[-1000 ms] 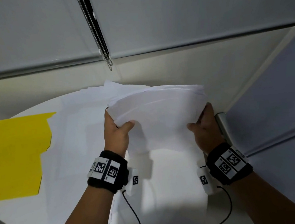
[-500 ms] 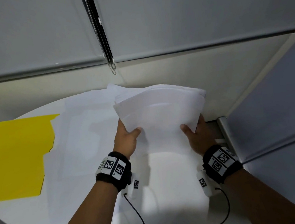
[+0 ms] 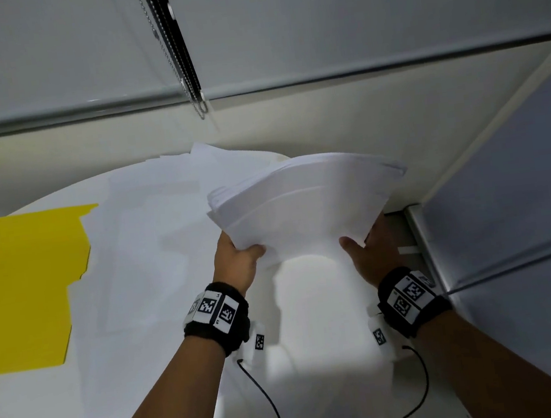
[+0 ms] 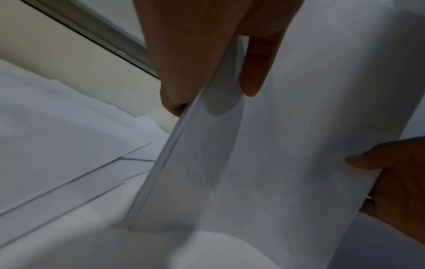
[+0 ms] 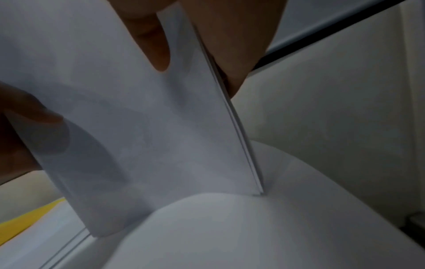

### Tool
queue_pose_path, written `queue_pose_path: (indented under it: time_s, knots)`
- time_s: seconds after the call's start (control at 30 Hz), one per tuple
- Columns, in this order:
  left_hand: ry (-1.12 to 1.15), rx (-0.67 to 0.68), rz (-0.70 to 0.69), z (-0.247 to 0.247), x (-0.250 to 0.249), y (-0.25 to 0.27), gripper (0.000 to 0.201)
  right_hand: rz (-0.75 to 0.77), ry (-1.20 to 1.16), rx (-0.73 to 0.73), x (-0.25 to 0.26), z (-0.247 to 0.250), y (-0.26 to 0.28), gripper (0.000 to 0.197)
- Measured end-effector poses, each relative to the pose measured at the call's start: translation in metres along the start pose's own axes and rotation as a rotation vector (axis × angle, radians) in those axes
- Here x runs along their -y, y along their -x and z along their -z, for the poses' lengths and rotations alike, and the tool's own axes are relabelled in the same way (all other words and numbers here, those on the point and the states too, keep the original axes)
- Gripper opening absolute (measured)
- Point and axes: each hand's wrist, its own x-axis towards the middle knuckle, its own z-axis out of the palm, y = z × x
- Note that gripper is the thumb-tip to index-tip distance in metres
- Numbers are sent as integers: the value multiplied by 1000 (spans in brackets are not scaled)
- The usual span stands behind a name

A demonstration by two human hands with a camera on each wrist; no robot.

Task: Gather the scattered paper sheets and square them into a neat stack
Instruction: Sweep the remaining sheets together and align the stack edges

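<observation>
— Hands first: what has each got?
— Left hand (image 3: 237,261) pinches the left edge of the paper stack (image 3: 304,205), thumb in front, fingers hidden behind the sheets. Right hand (image 3: 372,256) pinches the right edge the same way.
— Where is the stack?
— On end, its lower edge touching the tabletop (image 3: 156,377) near the right edge; its top curls away.
— Anything else?
— Loose sheets (image 3: 163,201) lie flat toward the far edge; a yellow sheet (image 3: 19,289) at the left edge is cut off.
</observation>
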Motion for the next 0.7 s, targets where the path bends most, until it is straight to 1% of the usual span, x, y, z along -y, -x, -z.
queue_pose_path:
  time_s: [0.13, 0.2, 0.3, 0.37, 0.4, 0.5, 0.53, 0.57, 0.6, 0.67, 0.7]
  knots:
    - [18, -10, 44, -2, 10, -10, 46, -131, -98, -27, -8, -4, -15, 41]
    - [40, -17, 53, -1, 15, -12, 45, -156, -145, -69, -13, -7, -20, 43]
    - [42, -8, 84, -4, 22, -12, 44, -216, -162, -81, -20, -14, -20, 57]
    - [34, -17, 110, -5, 30, -14, 40, -265, -189, -88, -27, -18, -15, 59]
    - [39, -26, 105, -5, 30, -15, 39, -280, -208, -94, -31, -20, -16, 55]
    - [41, -35, 97, -7, 32, -18, 41, -323, -175, -62, -33, -24, -16, 28]
    - [25, -36, 114, -9, 34, -18, 43, -339, -151, -57, -35, -24, -14, 23]
    - [10, -31, 127, -11, 35, -18, 44, -343, -127, -55, -37, -24, -14, 23]
    - [-4, -19, 124, -11, 34, -18, 45, -328, -110, -63, -36, -24, -15, 30]
    - [-48, 8, 105, -5, 33, -19, 45, -294, -98, -53, -36, -23, -15, 54]
    - [-78, 30, 93, 0, 33, -19, 46, -281, -106, -26, -35, -22, -13, 60]
